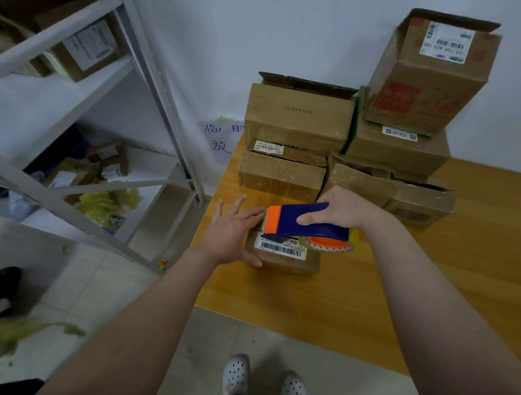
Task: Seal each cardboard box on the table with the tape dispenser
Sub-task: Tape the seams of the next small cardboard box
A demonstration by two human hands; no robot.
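Two bare hands meet over a small cardboard box (283,261) lying near the left edge of a wooden counter (352,313). Much of the box's top is hidden. The left hand (230,230) lies against its left side with fingers straight and spread. The blue-and-orange tape dispenser (305,221) hangs over the rest, covering part of a white barcode label (282,249). The right hand (341,210) has its fingers wrapped round the dispenser's handle, thumb along the near side. The tape roll (328,246) shows only along its lower rim, and whether tape touches the box cannot be made out. A handwritten paper sign (218,139) on the white wall (229,48) is cut off by a pile of larger boxes (297,124), its characters incomplete.

The counter is honey-coloured wood grain, set against the wall above a pale tiled floor (88,280). The pile fills the counter's far end, just behind the hands. A tall box (428,79) with an open flap sits tilted on top of its right side. White metal shelving (79,108) stands to the left, holding blurred parcels (87,49) and yellow plastic packing (105,202). White perforated shoes (235,373) show at the bottom edge.
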